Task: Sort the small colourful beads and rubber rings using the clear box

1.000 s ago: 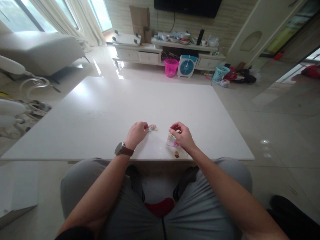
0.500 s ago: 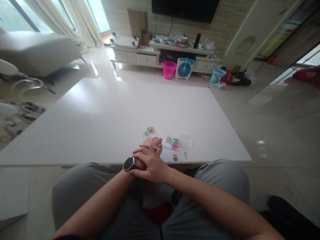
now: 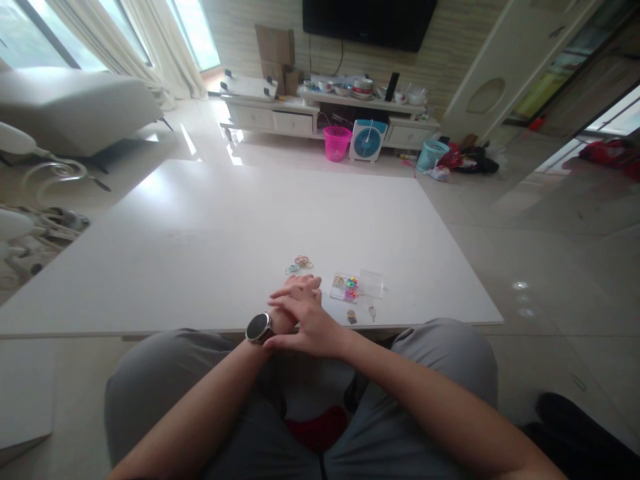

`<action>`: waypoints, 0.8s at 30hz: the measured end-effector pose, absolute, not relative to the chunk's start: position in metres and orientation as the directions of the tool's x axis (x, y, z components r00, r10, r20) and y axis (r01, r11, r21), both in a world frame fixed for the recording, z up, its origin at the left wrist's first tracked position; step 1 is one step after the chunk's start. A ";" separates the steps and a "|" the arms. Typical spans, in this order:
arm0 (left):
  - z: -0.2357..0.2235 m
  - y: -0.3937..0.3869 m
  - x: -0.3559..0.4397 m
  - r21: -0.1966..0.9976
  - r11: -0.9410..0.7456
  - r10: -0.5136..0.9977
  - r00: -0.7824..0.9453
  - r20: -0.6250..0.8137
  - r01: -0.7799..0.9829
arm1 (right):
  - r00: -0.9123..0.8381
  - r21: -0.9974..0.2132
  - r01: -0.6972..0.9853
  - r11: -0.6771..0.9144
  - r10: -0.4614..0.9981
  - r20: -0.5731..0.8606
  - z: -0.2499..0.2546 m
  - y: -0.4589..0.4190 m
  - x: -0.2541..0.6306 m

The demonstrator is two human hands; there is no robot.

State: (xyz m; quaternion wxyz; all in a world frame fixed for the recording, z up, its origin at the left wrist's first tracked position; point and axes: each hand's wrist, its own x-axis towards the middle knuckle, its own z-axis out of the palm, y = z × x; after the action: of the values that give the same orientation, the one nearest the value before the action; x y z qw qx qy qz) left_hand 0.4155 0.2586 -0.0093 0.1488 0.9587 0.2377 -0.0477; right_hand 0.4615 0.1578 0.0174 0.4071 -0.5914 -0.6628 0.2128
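Note:
My left hand (image 3: 306, 282) rests palm down near the front edge of the white table (image 3: 225, 220), its fingers loosely bent with nothing visible in them. A round black-faced watch (image 3: 259, 327) is on its wrist. My right hand (image 3: 313, 325) lies across the back of the left, fingers spread and thumb towards the watch. Just beyond the left hand sit small coloured bands or rings (image 3: 301, 261). To the right is a clear compartment box (image 3: 340, 295) with its lid (image 3: 371, 283) folded open and bright small pieces inside. Nearer me lie a small cartoon-like figure (image 3: 351, 317) and a small pale trinket (image 3: 372, 313).
Past the table, a low cabinet (image 3: 295, 123) holds dishes beneath a TV (image 3: 370, 23). On the floor before it stand a pink basket (image 3: 337, 143), a blue-and-white fan (image 3: 368, 140) and a light blue basket (image 3: 432, 155). My grey-trousered knees (image 3: 165, 373) are below the table edge.
My right hand has shifted slightly over the left, with its fingers a little higher on the back of it. The objects on the table stay put; the view has tilted slightly.

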 end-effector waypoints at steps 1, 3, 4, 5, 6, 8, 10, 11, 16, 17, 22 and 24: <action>-0.009 0.258 0.414 0.271 -0.850 0.430 0.892 -0.140 0.452 | 0.068 -0.757 0.623 0.197 0.950 0.303 0.023 0.159 0.475; -0.007 0.258 0.411 0.277 -0.869 0.399 0.911 -0.099 0.411 | 0.182 -0.703 0.704 0.104 0.930 0.320 0.032 0.158 0.510; -0.006 0.258 0.411 0.273 -0.878 0.386 0.919 -0.079 0.392 | 0.240 -0.641 0.767 0.015 0.920 0.309 0.033 0.157 0.529; -0.004 0.258 0.410 0.264 -0.888 0.374 0.925 -0.061 0.376 | 0.284 -0.562 0.823 -0.085 0.918 0.276 0.033 0.156 0.547; -0.003 0.258 0.410 0.254 -0.897 0.362 0.931 -0.044 0.361 | 0.310 -0.482 0.860 -0.170 0.923 0.227 0.030 0.155 0.562; -0.002 0.258 0.411 0.236 -0.914 0.335 0.942 -0.017 0.329 | 0.323 -0.364 0.894 -0.262 0.939 0.117 0.021 0.152 0.583; -0.002 0.258 0.411 0.233 -0.921 0.321 0.947 0.000 0.312 | 0.284 -0.299 0.920 -0.255 0.957 0.056 0.010 0.152 0.591; -0.002 0.257 0.411 0.235 -0.923 0.315 0.949 0.005 0.305 | 0.269 -0.277 0.928 -0.248 0.962 0.042 0.006 0.153 0.590; -0.003 0.255 0.410 0.244 -0.928 0.295 0.955 0.018 0.282 | 0.268 -0.226 0.936 -0.271 0.962 -0.042 -0.005 0.162 0.582; -0.003 0.255 0.410 0.242 -0.928 0.297 0.955 0.017 0.284 | 0.282 -0.234 0.928 -0.288 0.957 -0.062 -0.006 0.164 0.582; -0.006 0.253 0.412 0.244 -0.929 0.292 0.956 0.016 0.280 | 0.315 -0.253 0.911 -0.326 0.945 -0.086 -0.007 0.169 0.585; -0.008 0.253 0.412 0.248 -0.929 0.286 0.958 0.014 0.274 | 0.306 -0.229 0.920 -0.317 0.948 -0.083 -0.005 0.170 0.583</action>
State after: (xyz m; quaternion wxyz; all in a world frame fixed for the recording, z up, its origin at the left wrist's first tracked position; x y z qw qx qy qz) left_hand 0.4122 0.2528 -0.0077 0.1226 0.9818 0.1427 0.0252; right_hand 0.5828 0.1699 -0.0050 0.0692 -0.8050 -0.5804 0.1017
